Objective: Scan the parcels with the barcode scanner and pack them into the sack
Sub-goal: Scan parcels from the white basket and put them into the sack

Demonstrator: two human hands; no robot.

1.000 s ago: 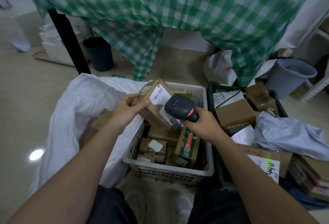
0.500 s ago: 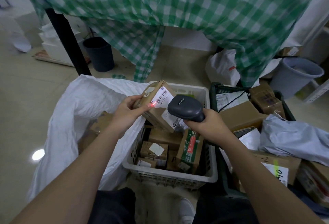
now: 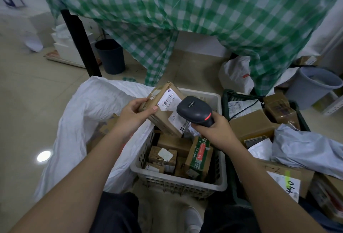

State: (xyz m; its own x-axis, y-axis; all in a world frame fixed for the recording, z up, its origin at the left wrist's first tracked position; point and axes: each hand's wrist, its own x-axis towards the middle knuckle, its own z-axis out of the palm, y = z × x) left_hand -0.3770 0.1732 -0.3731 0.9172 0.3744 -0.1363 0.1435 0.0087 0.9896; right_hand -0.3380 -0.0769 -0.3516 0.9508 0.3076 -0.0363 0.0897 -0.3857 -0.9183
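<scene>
Pale floor tiles spread under a desk [image 3: 79, 34] draped in a green-checked cloth [image 3: 204, 10], with a dark bin [image 3: 111, 56] at eleven o'clock and a grey one [image 3: 313, 86] at two.

At the centre, the left hand [image 3: 135, 116] gripped a brown cardboard parcel [image 3: 163, 110] by its near left edge, thumb curled over the top face and fingers beneath, holding it tilted above the white lattice basket [image 3: 178, 182]. Its white shipping label [image 3: 170, 99] faced up. The right hand [image 3: 215, 129] was clenched round the grip of the dark barcode scanner [image 3: 194, 110], whose rounded plastic head sat just beside the label, a red light glowing on its rear.

The parcel looked stiff and boxy, sealed with tape that was glossy and likely a little slick; judging by the one-handed hold it was probably light. Gripping across a corner or long edge, clear of the label, seemed the safest purchase.

At nine o'clock lay the white sack [image 3: 78, 121], crinkled woven plastic, soft and slumped, with cartons showing in its mouth. More small cartons filled the basket, and a dark crate [image 3: 228, 93] at three o'clock held boxes and limp grey poly mailers [image 3: 306, 149].
</scene>
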